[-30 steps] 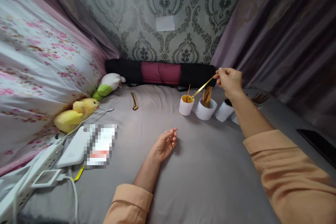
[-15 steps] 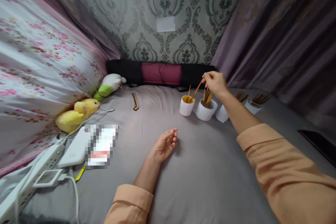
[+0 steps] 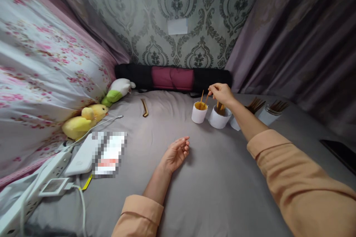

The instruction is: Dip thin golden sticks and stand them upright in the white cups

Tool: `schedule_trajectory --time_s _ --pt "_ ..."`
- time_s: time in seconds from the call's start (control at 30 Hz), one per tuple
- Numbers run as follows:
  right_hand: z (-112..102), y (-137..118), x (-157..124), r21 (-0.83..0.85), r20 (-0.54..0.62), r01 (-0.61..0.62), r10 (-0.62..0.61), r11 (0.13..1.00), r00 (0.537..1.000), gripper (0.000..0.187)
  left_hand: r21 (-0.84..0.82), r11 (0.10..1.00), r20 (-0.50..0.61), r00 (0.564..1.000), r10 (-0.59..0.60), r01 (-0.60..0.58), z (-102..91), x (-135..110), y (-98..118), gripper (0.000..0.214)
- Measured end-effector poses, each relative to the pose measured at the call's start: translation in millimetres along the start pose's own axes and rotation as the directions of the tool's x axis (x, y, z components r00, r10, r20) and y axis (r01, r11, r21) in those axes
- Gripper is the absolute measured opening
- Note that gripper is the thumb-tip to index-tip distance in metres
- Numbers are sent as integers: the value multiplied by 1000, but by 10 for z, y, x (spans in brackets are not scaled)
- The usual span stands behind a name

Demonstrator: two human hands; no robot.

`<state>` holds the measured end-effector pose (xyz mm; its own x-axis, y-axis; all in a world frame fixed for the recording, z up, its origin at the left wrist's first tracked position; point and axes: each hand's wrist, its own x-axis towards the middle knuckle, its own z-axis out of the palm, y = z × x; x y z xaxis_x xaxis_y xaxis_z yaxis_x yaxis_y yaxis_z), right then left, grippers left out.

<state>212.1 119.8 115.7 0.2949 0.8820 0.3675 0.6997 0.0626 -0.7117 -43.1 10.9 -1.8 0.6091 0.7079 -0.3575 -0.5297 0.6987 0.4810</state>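
A yellow duck toy (image 3: 83, 120) and a power strip (image 3: 36, 181) lie at the left edge of the bed (image 3: 222, 185), a bent gold strip (image 3: 144, 107) farther back. The left hand (image 3: 175, 154) rests palm-up on the sheet, its grip loose and empty. Right of it stands a white cup (image 3: 199, 113) of yellow stuff. The right hand (image 3: 221, 94) pinches a thin stick (image 3: 206, 99) that slants into this cup. Touching it is a second cup (image 3: 219, 118) full of sticks.

Right hand (image 3: 221, 93) outstretched, fingertips pinched; left hand (image 3: 175, 154) limp, palm up, fingers loosely curled.
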Motion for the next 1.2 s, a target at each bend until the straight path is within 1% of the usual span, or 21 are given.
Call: schedule_trajectory --time_s 0.2,0.5,0.73,0.97,1.2 --pt "72 68 13 -30 53 -14 15 999 998 24 -3 1000 -10 1000 -10 10 14 -2 11 20" --pt "154 131 24 -41 87 -51 54 998 995 23 -4 1000 -14 1000 -8 8 20 5 11 19" --pt "211 166 39 -97 73 -70 77 993 994 24 0 1000 -12 1000 -1 1 27 6 9 18" --pt "237 145 53 -129 58 -95 103 987 993 23 2 1000 -14 1000 -1 1 15 10 9 20" --pt "273 138 37 -115 67 -99 107 988 992 22 -5 1000 -7 1000 3 -3 7 14 5 20"
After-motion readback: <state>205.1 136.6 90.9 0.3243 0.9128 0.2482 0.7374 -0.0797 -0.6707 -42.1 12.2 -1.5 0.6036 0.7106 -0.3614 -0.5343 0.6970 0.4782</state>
